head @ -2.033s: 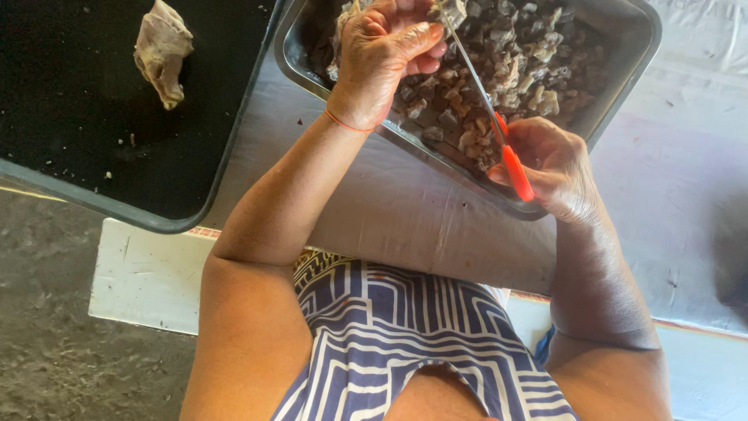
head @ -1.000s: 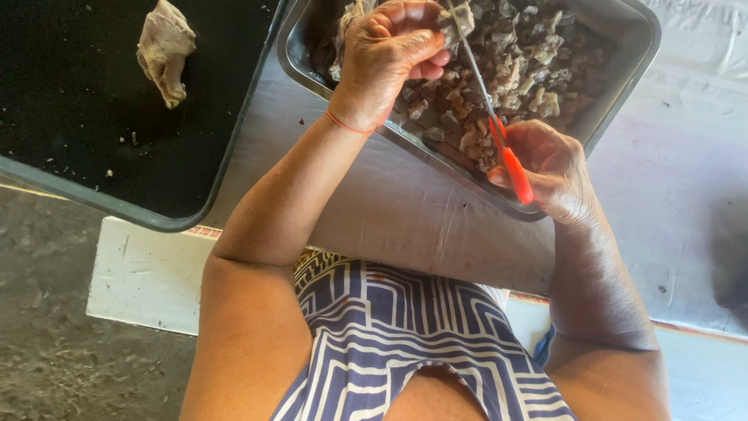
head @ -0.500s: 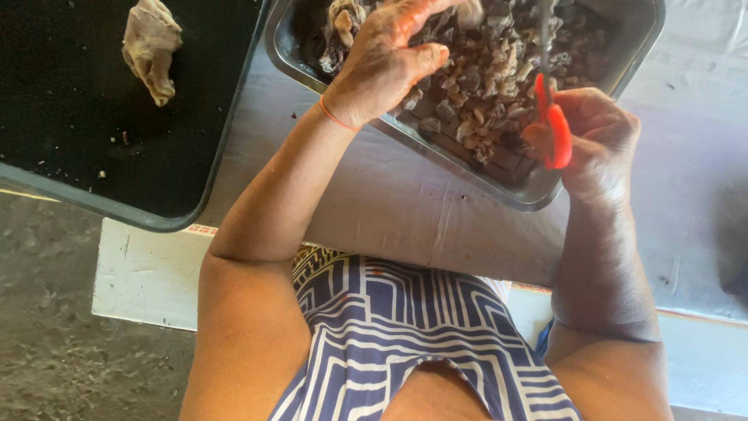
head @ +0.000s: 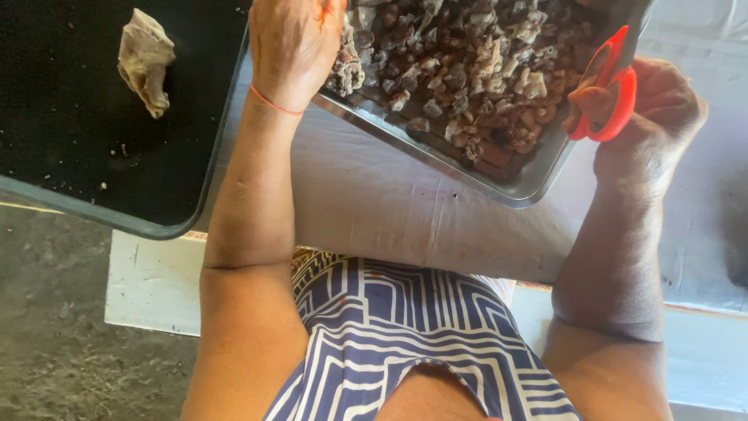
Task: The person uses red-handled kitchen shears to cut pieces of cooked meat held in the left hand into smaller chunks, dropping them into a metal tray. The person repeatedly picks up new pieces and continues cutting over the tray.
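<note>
My right hand grips red-handled scissors at the right edge of a metal tray filled with several grey-brown chunks. The blades point up and out of view. My left hand reaches over the tray's left end, its fingers cut off by the top edge of the view, so I cannot see what they hold. A thin red band circles that wrist.
A black tray stands at the left with one pale crumpled piece in it. Both trays rest on a pale cloth-covered table. Rough dark ground lies at the lower left. My blue-and-white patterned clothing fills the bottom.
The scissors have swung away from my left hand to the right of the tray. My left hand has moved up toward the tray's far left.
</note>
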